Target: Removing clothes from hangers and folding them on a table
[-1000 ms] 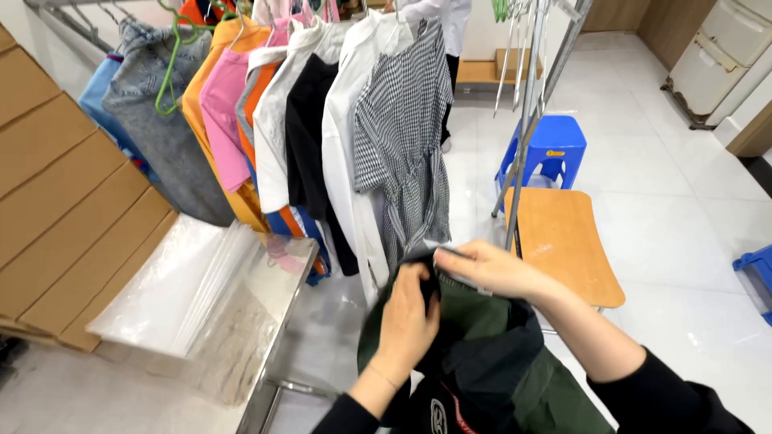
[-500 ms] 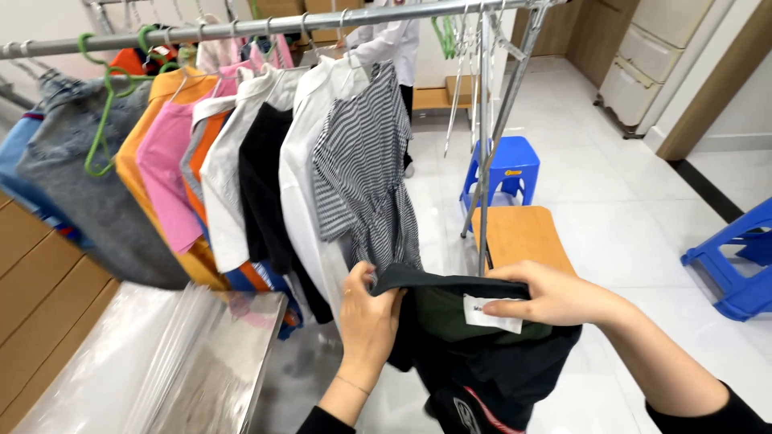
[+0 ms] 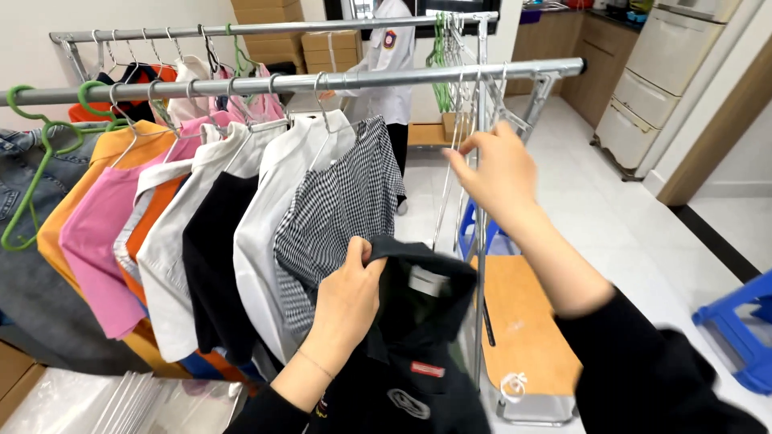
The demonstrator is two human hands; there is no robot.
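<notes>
Left hand (image 3: 347, 296): low centre, grip pinched on collar of dark black-and-green jacket (image 3: 418, 345), thumb over collar edge. Jacket hanging from that hand, held up in front of rack, white label visible inside neck, red and white patches lower down.
Clear plastic sheets (image 3: 121, 398) at bottom left, below the hanging clothes.
Right hand (image 3: 492, 170): raised, fingers loosely spread and curled, empty, at bare wire hangers (image 3: 470, 104) bunched on right end of grey metal rail (image 3: 322, 80); contact with hangers cannot be told through blur.
Behind jacket: wooden desk (image 3: 523, 321), just beside rack's upright post. Blue plastic stool (image 3: 736, 337) at right edge.
On rail, nearest jacket: black-and-white checked top (image 3: 338, 209), then white shirt (image 3: 265, 217), black top (image 3: 211, 265), pink shirt (image 3: 96, 241), orange garment (image 3: 68, 209), denim (image 3: 24, 265) on green hanger at far left.
Farther back: second rail (image 3: 241, 30), stacked cardboard boxes (image 3: 322, 40), person in white coat (image 3: 390, 72), pale drawer cabinet (image 3: 655, 72).
</notes>
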